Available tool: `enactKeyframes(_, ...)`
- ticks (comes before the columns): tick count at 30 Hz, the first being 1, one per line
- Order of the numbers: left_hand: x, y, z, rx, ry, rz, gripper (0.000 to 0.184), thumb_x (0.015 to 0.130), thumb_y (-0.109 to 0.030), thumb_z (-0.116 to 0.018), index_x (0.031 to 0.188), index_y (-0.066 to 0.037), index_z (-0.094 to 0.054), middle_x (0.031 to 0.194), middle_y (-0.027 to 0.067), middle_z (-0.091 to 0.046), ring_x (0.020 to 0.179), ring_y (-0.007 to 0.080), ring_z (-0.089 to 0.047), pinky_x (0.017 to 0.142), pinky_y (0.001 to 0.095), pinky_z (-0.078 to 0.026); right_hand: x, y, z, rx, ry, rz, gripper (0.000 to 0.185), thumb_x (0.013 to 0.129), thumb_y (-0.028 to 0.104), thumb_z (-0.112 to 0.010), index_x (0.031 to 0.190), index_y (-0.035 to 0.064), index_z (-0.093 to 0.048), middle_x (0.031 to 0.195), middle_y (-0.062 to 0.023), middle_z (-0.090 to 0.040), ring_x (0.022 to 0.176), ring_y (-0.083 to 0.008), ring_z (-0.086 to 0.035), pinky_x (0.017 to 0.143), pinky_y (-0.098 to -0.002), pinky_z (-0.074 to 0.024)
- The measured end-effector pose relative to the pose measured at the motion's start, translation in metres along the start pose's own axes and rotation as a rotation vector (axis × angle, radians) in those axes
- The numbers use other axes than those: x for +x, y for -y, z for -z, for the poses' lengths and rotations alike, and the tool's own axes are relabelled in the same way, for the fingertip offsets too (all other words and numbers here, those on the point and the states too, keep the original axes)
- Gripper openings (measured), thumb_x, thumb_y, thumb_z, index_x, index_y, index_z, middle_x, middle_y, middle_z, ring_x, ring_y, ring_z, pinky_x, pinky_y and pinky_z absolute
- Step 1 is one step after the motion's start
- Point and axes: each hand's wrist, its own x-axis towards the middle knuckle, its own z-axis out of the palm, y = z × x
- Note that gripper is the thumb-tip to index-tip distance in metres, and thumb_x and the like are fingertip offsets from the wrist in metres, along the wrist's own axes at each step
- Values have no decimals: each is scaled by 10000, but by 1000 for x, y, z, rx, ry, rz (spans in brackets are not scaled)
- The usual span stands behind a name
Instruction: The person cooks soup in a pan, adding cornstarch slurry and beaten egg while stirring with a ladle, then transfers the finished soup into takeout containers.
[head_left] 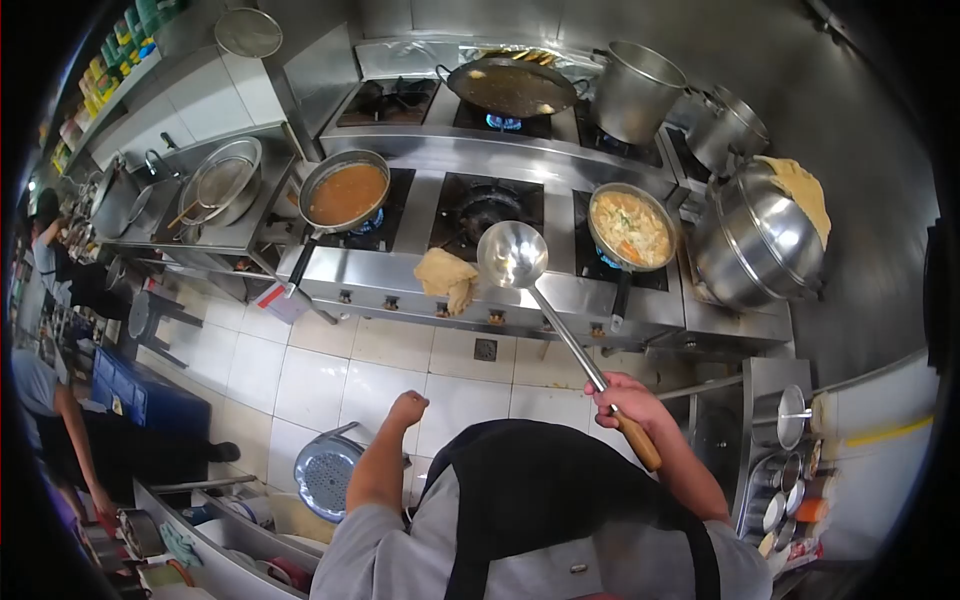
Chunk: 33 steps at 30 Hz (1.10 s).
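My right hand (628,398) is wrapped round the shaft of a large metal ladle (513,255), just above its wooden handle. The bowl of the ladle hangs in front of the stove, beside a folded tan cloth (446,277) on the stove's front edge. Over the tiled floor, my left hand (408,408) is closed, with nothing visible in it. A pan of orange-brown sauce (345,195) sits over a lit flame at the left. At the right, a pan of pale chunky food with bits of orange and green (630,228) stands over another flame.
A wide wok of dark liquid (515,88) heats on the rear burner, left of a tall pot (638,92). A domed steamer (757,240) stands at the right. Beside my left arm is a perforated stool (328,475). Other people (60,405) work at the left.
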Motion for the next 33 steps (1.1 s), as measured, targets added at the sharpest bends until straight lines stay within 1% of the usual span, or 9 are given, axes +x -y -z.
enactKeyframes(9, -21, 85, -21, 507, 151, -132, 362, 879, -295, -603, 968, 30, -736, 1024, 268, -717, 994, 365, -698, 863, 478, -557, 101, 55, 27, -121, 100, -13, 239, 812, -1, -564, 1050, 15, -560, 691, -58, -471, 476, -150, -440, 424, -294, -381)
enactKeyframes(10, -26, 92, -18, 347, 128, -101, 348, 881, -278, -601, 964, 32, -737, 984, 265, -717, 938, 337, -708, 796, 466, -571, 120, 61, 30, -145, 127, -21, 239, 810, -9, -563, 1048, 18, -558, 699, -57, -477, 487, -148, -442, 424, -294, -383)
enactKeyframes(12, -75, 25, 22, -167, 78, 372, 320, 884, -236, -618, 1001, 43, -723, 905, 232, -708, 773, 277, -714, 613, 418, -584, 136, 81, 13, -203, 147, -46, 234, 809, -31, -554, 1037, 21, -550, 722, -46, -485, 538, -141, -461, 431, -293, -394)
enactKeyframes(14, -66, 39, 40, -334, -32, 301, 335, 924, -256, -632, 1119, 13, -672, 1005, 169, -708, 765, 262, -708, 583, 409, -579, 156, 92, -5, -176, 151, -27, 223, 815, -29, -553, 1033, 19, -547, 721, -40, -482, 549, -139, -467, 435, -294, -398)
enactKeyframes(15, -55, 33, 59, -578, -122, 482, 342, 937, -261, -630, 1163, -5, -650, 1036, 146, -704, 792, 260, -708, 594, 408, -582, 168, 101, -15, -130, 143, 10, 211, 822, -27, -551, 1028, 17, -545, 719, -34, -478, 560, -137, -474, 438, -295, -401)
enactKeyframes(22, 78, 43, 188, -1036, -346, 365, 361, 957, -287, -639, 1214, -45, -567, 966, 115, -677, 738, 230, -673, 619, 400, -568, 218, 142, -127, -214, 122, 46, 207, 830, -26, -546, 1034, 5, -540, 691, -50, -470, 524, -147, -453, 429, -309, -396)
enactKeyframes(26, 191, 48, 224, -1400, -470, 354, 371, 989, -294, -572, 1280, -70, -518, 1097, 157, -622, 814, 311, -676, 664, 435, -590, 234, 148, -201, -259, -18, 37, 232, 813, -32, -550, 1042, 7, -535, 657, -65, -479, 464, -166, -445, 412, -320, -375)
enactKeyframes(29, 264, 56, 229, -1610, -418, 456, 356, 1014, -346, -510, 1234, -68, -546, 1061, 143, -639, 862, 310, -682, 697, 444, -599, 239, 159, -247, -259, -98, 21, 242, 812, -36, -555, 1049, 5, -527, 662, -61, -484, 476, -167, -459, 417, -327, -370)
enactKeyframes(33, 341, 112, 185, -1825, -49, 329, 414, 1056, -405, -407, 1108, -39, -595, 1062, 150, -681, 899, 324, -687, 798, 473, -612, 235, 168, -292, -245, -184, -15, 219, 809, -36, -561, 1023, 11, -546, 665, -49, -493, 476, -167, -470, 418, -325, -371)
